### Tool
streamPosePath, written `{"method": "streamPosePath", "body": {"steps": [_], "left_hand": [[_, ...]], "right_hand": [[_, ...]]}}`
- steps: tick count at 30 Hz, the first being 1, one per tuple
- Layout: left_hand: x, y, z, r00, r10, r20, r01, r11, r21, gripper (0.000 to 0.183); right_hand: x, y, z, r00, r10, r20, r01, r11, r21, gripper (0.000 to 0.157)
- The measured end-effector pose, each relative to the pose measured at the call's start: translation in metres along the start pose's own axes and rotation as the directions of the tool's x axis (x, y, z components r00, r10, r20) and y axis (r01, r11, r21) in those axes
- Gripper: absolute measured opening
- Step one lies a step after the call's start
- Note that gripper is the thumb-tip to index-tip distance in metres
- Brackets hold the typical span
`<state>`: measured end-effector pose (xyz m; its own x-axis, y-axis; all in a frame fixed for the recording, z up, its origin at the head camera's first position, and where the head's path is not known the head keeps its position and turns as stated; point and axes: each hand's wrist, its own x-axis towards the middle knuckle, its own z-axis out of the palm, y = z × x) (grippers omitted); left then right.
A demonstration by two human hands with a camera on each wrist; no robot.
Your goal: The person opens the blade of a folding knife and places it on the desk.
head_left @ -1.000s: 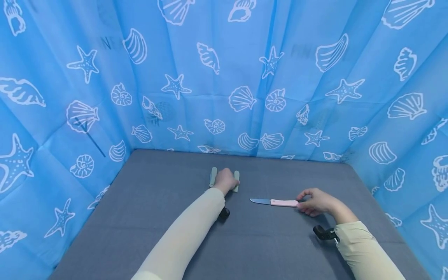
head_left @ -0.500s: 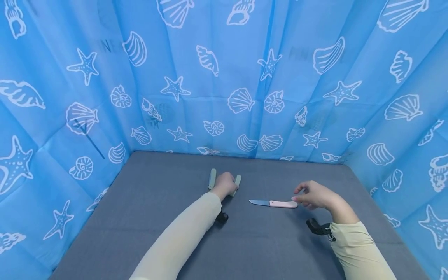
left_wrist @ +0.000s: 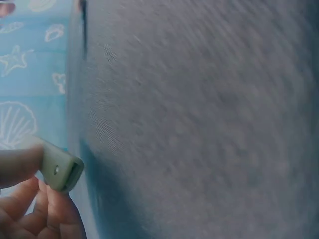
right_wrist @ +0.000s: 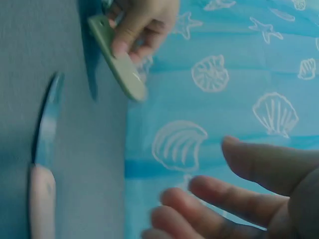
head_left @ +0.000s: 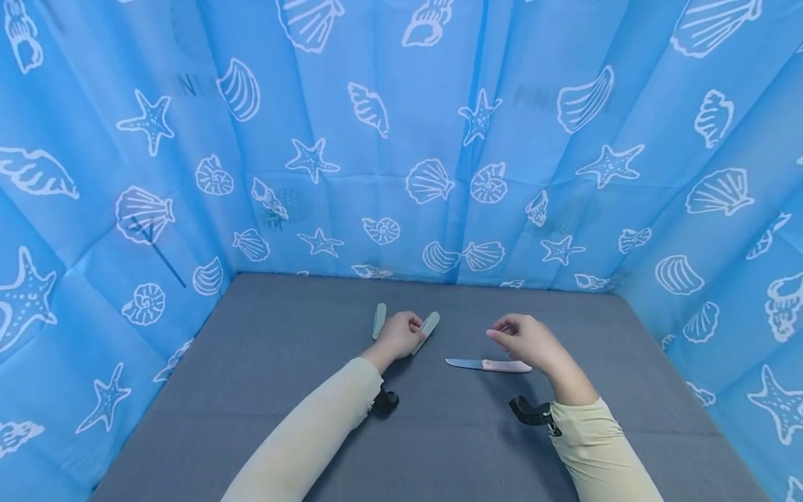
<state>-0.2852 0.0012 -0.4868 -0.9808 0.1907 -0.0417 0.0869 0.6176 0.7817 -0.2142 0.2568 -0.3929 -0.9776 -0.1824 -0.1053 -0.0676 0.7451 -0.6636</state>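
My left hand (head_left: 397,336) pinches a pale green folding knife (head_left: 430,325) by its handle, thumb on top. In the left wrist view the end of its handle (left_wrist: 62,172) shows a small pin and a slot; no blade stands out. My right hand (head_left: 530,343) hovers over the table, fingers loosely bent and thumb apart, holding nothing. Below it lies an unfolded pink-handled folding knife (head_left: 505,366), its blade (right_wrist: 49,127) pointing left in the head view. A second pale green folding knife (head_left: 379,321) lies left of my left hand, partly covered by it.
A grey cloth-covered table (head_left: 282,411) spreads under both hands. Blue curtains (head_left: 376,181) with white shells and starfish stand along its back and sides. A black wrist mount (head_left: 530,411) hangs under the right forearm, another (head_left: 384,403) under the left.
My right hand has let go of the pink knife and moved left and up from it. My left hand has drawn the green knife rightward and tilted it; the pink knife stays lying.
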Motion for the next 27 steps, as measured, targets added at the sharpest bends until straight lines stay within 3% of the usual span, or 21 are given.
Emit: {"method": "streamPosePath", "body": {"steps": [6,15,22,27], "left_hand": [[-0.003,0.004,-0.004,0.998,0.066,-0.012,-0.067,0.993,-0.092,0.015],[-0.018,0.017,-0.009,0.991,0.135,-0.016,-0.135,0.964,-0.230,0.016],[-0.032,0.021,-0.007,0.984,0.179,-0.004,-0.173,0.948,-0.267,0.017],[-0.036,0.022,-0.005,0.982,0.189,0.000,-0.182,0.945,-0.273,0.015]], "right_hand": [[0.016,-0.006,0.024,0.991,-0.031,-0.134,0.036,0.999,0.035,0.033],[0.034,-0.016,0.053,0.943,-0.120,-0.311,0.140,0.989,0.045,0.031],[0.039,-0.018,0.071,0.926,-0.160,-0.342,0.223,0.963,0.153,0.034],[0.043,-0.020,0.079,0.936,-0.151,-0.316,0.262,0.901,0.347,0.028]]}}
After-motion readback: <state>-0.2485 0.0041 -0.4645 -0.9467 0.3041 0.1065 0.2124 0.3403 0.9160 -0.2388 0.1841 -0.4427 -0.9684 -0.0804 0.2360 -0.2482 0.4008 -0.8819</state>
